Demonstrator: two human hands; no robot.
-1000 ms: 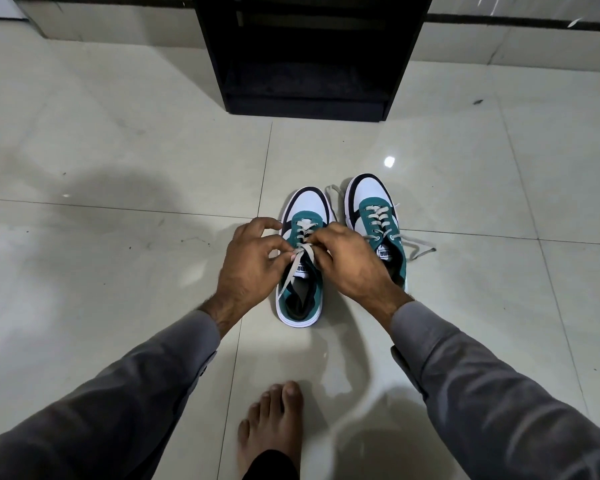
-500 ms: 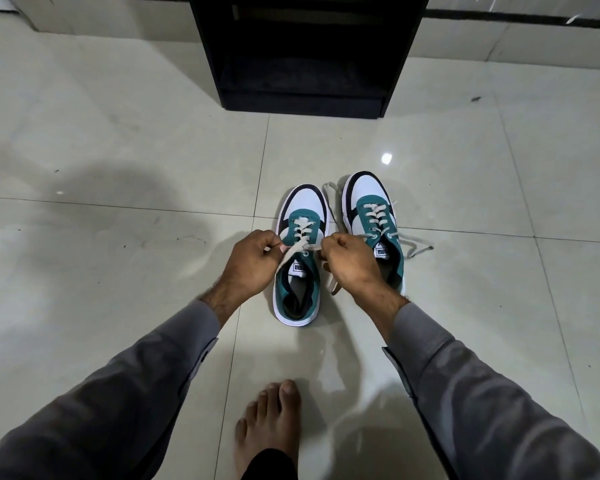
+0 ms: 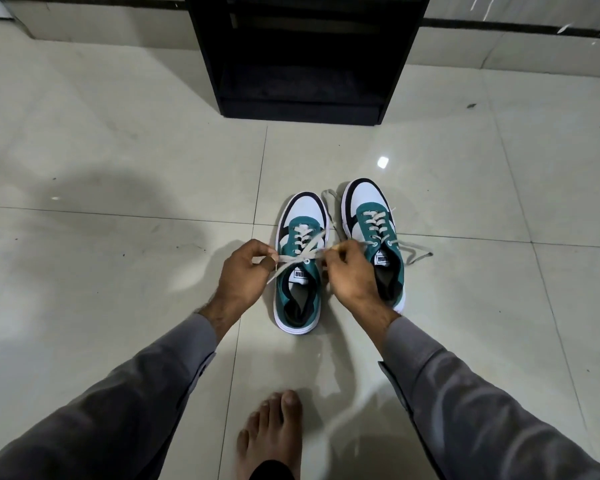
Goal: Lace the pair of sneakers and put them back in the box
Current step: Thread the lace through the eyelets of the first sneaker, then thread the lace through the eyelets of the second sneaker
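Two teal, white and black sneakers stand side by side on the tiled floor, toes pointing away from me. Over the left sneaker (image 3: 300,299), my left hand (image 3: 245,275) pinches one end of its beige lace (image 3: 303,252) and my right hand (image 3: 352,275) pinches the other end; the two ends cross above the tongue and are drawn out sideways. The right sneaker (image 3: 371,216) is laced, with its loose lace ends (image 3: 414,252) lying on the floor to its right. No shoe box shows in the frame.
A black open-fronted cabinet (image 3: 305,57) stands on the floor straight ahead, beyond the sneakers. A bare foot (image 3: 271,434) rests on the tiles at the bottom centre. Pale glossy tiles spread out to both sides.
My hands have moved apart from above the tongue, pulling the left sneaker's lace ends out to either side. The view has tilted slightly.
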